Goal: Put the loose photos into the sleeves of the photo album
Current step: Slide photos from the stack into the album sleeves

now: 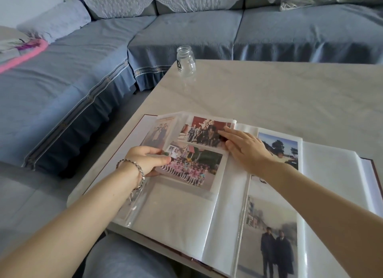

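The photo album (pixel 329 174) lies open on the table in front of me. My left hand (pixel 145 159) pinches the left edge of a group photo of children in pink (pixel 192 167), which lies in the middle sleeve of the left page. My right hand (pixel 244 147) lies flat with straight fingers on the page, fingertips on the right end of a group photo with a red background (pixel 203 132) in the top sleeve. A clear sleeve flap stands lifted over a faded portrait photo (pixel 157 132) at the far left. The right page holds a tree photo (pixel 279 147) and a photo of two people in dark coats (pixel 275 248).
An empty glass jar (pixel 186 60) stands near the table's (pixel 269 91) far left corner. A blue-covered sofa (pixel 186 29) wraps round the table's back and left. My knee in blue trousers (pixel 124 261) is under the album's near edge.
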A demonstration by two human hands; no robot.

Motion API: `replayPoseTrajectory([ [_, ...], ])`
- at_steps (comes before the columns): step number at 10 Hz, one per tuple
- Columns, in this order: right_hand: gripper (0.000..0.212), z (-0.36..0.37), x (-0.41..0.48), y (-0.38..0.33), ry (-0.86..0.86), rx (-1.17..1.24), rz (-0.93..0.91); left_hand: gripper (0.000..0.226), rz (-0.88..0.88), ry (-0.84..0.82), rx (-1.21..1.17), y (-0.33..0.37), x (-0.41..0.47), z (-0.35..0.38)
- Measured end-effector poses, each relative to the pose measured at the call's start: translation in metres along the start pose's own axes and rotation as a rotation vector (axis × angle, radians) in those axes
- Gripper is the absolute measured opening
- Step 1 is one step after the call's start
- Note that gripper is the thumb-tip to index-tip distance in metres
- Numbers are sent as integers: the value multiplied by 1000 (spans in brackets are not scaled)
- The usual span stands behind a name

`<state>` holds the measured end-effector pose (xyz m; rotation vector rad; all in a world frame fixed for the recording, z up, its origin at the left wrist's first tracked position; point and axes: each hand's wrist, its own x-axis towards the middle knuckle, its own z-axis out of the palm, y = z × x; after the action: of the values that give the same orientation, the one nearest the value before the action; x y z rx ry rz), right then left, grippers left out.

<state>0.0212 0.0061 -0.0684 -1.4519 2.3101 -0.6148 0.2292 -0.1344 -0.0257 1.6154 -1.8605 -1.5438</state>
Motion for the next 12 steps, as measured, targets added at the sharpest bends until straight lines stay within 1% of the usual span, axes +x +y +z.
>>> replayPoseTrajectory([
  [1,41,-3,1,1,-4,3,-8,20,51,-6,49,3,-1,-2],
  [2,41,-3,2,0,-7,-3,-6,9,35,-58,57,9,-2,-5],
  [3,41,-3,2,0,-15,-9,-1,11,-13,-91,5,12,-2,-10],
  [4,41,-3,2,0,-24,-23,-2,15,-14,-50,-16,13,-2,-12],
  [5,41,-3,2,0,-23,-17,2,21,-10,-32,13,12,-2,-15],
  [6,41,-3,2,0,-21,-19,1,27,-22,-57,80,10,-3,-15],
  [7,41,-3,3,0,-20,-17,1,24,-8,-54,185,6,-4,-14],
  [8,42,-3,3,-1,-22,-20,0,22,2,-45,181,4,-4,-12],
  [9,42,-2,2,-1,-24,-23,5,16,123,38,261,1,-6,-5],
  [10,42,-2,3,-1,-27,-26,5,16,265,135,318,-4,-11,0],
  [12,42,0,3,0,-24,-30,6,23,409,294,299,-7,-19,5],
])
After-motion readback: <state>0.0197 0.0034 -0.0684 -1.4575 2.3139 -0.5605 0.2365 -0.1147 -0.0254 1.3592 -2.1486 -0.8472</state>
